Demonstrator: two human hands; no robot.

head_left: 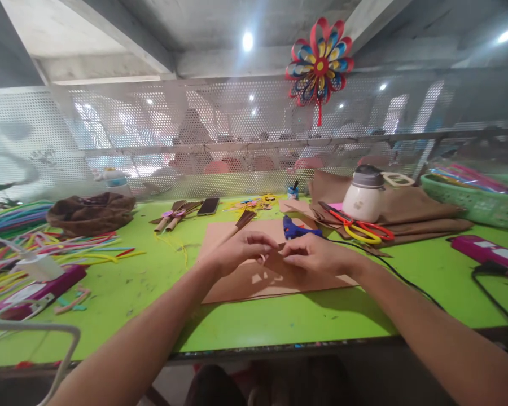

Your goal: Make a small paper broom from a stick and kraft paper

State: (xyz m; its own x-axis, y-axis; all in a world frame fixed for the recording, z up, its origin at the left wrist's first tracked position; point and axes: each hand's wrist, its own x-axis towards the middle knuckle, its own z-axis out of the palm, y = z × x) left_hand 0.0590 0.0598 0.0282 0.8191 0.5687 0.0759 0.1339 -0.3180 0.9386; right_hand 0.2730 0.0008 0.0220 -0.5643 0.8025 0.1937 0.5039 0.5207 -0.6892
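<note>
Over a brown cardboard sheet (228,286) on the green table, my left hand (241,251) and my right hand (315,254) are pinched close together. Between their fingertips is a small brown piece (277,262), paper or cloth; I cannot tell which. Just behind my right hand lies a blue glue gun (298,228) with a black cord. Beyond my left hand, a small brown broom-like piece (245,220) with a fringed end lies across the sheet. Parts of the sheet are hidden under both hands.
At the right are red-and-yellow scissors (355,226), a white bottle (363,197), folded brown cloth (427,217), a green basket (474,197) and a power strip (486,255). Leftward lie colourful craft stems (97,248), brown cloth (91,214) and another power strip (38,293). A phone (208,206) lies behind.
</note>
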